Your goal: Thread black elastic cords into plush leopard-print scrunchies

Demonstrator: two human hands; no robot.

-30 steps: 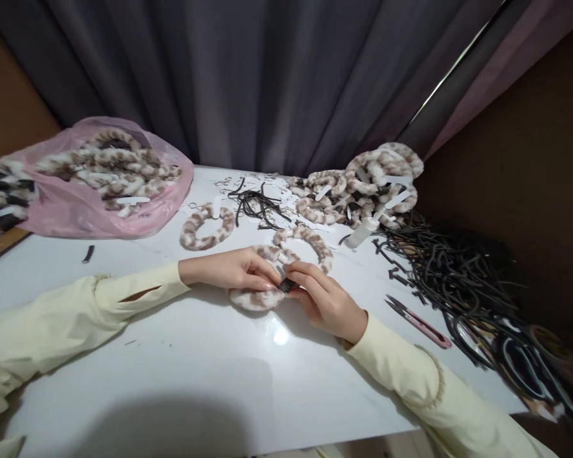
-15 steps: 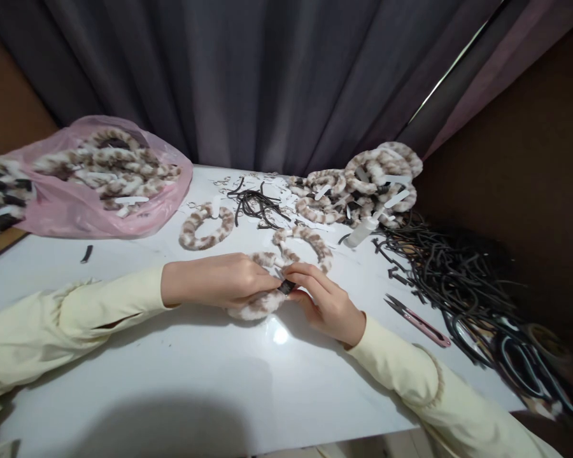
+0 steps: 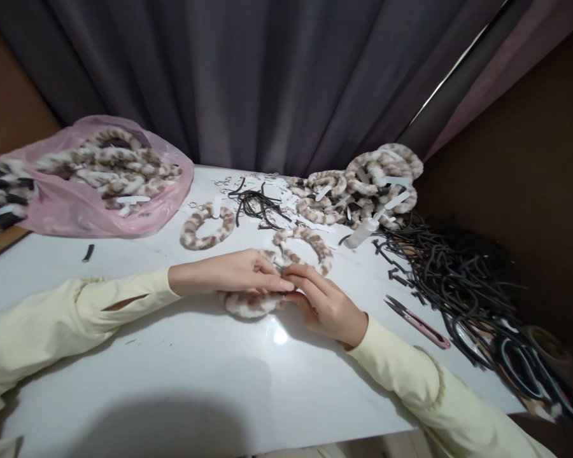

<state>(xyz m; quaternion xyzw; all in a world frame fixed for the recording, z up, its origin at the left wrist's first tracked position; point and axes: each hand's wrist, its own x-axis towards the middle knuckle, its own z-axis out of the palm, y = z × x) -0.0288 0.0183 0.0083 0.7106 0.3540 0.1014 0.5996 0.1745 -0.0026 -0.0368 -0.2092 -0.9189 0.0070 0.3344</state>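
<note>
A brown-and-white furry ring (image 3: 252,305) lies on the white table between my two hands, partly covered by them. My left hand (image 3: 236,273) reaches over the ring from the left, its fingertips pressed at the join on the ring's right side. Thumb and fingers of my right hand (image 3: 322,302) are closed on that same join. The dark piece there is mostly hidden under my fingers. Just beyond my hands lies another furry ring (image 3: 318,245), and a third furry ring (image 3: 187,235) with a white tag rests farther left.
At the left stands a pink plastic bag (image 3: 172,207) full of furry rings. Black cords (image 3: 258,207) lie at the back, near a furry pile (image 3: 377,168) and a small white bottle (image 3: 361,234). Pink-handled thread snips (image 3: 423,326) and a heap of black tubing (image 3: 444,273) are at right.
My left hand has lifted and stretched its fingers over the join, covering the dark piece. The ring's near edge has shifted slightly left. My right hand stays almost in place.
</note>
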